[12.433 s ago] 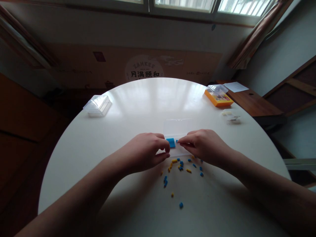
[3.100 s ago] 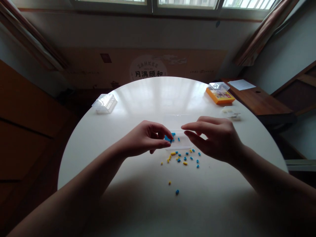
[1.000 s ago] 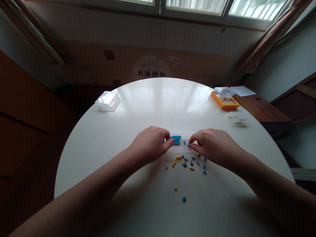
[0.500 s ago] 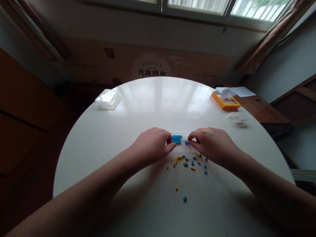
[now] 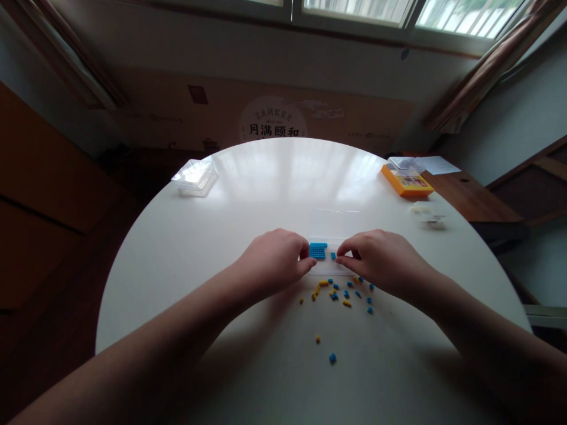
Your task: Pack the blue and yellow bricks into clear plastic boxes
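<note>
At clear case (image 5: 335,225), left fingers (image 5: 309,264) by blue block (image 5: 318,252), right fingers (image 5: 343,260) by small blue piece (image 5: 333,255); grips unclear.

Dim light, bright window (image 5: 358,10), glare on tabletop (image 5: 266,200)

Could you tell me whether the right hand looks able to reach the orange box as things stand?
Probably yes: nothing seems to stand between the right hand and the orange box; the clear case lies beside that path.
</note>
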The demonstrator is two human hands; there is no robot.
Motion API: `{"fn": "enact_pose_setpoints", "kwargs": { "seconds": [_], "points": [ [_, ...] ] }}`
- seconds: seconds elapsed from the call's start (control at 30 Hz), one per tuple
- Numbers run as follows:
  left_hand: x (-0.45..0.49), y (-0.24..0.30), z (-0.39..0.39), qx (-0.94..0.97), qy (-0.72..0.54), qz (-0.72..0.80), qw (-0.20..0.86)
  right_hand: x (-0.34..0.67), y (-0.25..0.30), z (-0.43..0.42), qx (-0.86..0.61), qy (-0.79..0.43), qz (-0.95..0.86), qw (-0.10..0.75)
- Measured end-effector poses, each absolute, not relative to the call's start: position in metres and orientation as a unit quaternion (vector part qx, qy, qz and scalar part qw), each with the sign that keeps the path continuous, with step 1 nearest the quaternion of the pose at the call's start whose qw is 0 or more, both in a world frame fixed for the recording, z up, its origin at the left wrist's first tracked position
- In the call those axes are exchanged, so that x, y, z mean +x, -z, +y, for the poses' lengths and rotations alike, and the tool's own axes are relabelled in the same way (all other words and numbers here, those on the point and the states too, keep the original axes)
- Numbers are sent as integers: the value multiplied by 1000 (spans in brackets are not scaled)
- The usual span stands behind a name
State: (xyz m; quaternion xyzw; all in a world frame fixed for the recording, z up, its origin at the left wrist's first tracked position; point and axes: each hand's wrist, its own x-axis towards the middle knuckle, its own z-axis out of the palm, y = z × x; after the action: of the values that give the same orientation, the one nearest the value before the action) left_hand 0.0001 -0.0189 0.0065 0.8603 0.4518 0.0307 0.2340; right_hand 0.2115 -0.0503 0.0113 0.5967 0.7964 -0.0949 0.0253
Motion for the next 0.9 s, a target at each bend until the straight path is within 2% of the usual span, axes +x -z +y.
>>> {"fn": "enact_pose_setpoints", "kwargs": {
  "seconds": [0.9],
  "points": [
    [0,-7,-20,864,-42,449,226,201,1,-45,587,38,809,-22]
  ]
}}
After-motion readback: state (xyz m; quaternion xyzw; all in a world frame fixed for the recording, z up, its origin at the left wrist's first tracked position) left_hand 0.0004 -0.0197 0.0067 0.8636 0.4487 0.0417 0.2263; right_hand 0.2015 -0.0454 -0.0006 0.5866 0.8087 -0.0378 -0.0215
